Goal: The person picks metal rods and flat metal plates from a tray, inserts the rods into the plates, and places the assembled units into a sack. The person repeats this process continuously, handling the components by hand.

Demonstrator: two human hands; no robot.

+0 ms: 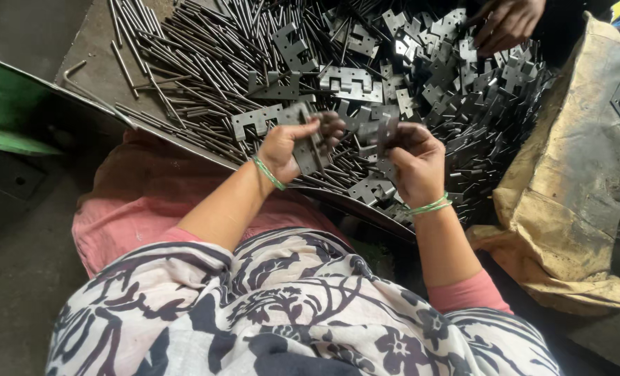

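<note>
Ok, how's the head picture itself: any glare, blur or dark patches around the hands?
Head view: glare glints off the flat hinge plates; left hand and right hand are evenly lit and fairly sharp; the lower corners fall into shadow; edges bow from wide-angle distortion.

Both hands (292, 146) (414, 160) hold hinge plates (308, 150) above piled pins (198, 63).

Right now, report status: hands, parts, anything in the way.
Left hand grips hinge leaf. Right hand grips second leaf. Another person's hand in the pile.
</note>
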